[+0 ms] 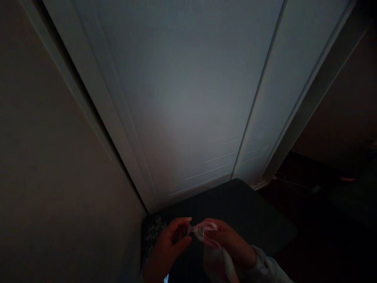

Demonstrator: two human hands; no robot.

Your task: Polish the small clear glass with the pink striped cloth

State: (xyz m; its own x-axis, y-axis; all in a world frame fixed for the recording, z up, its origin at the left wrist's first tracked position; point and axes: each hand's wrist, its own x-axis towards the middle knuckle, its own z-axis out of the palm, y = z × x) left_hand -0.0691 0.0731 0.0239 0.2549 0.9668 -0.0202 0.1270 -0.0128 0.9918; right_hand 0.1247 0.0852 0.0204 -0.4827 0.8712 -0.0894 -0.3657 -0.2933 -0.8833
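The scene is very dim. My left hand (pixel 169 243) and my right hand (pixel 228 239) meet low in the frame and both pinch a small pale pink-and-clear item (pixel 203 230), which looks like a thin plastic wrapper or ribbon. A strip of it trails down under my right hand. My right wrist wears a light sleeve (pixel 265 269). What the item is exactly cannot be made out.
A dark mat or low surface (pixel 244 208) lies under the hands. Behind it stand white closet doors (pixel 188 98) with a vertical seam. A beige wall (pixel 44 177) is on the left. A dark floor with a thin cable (pixel 291 184) is on the right.
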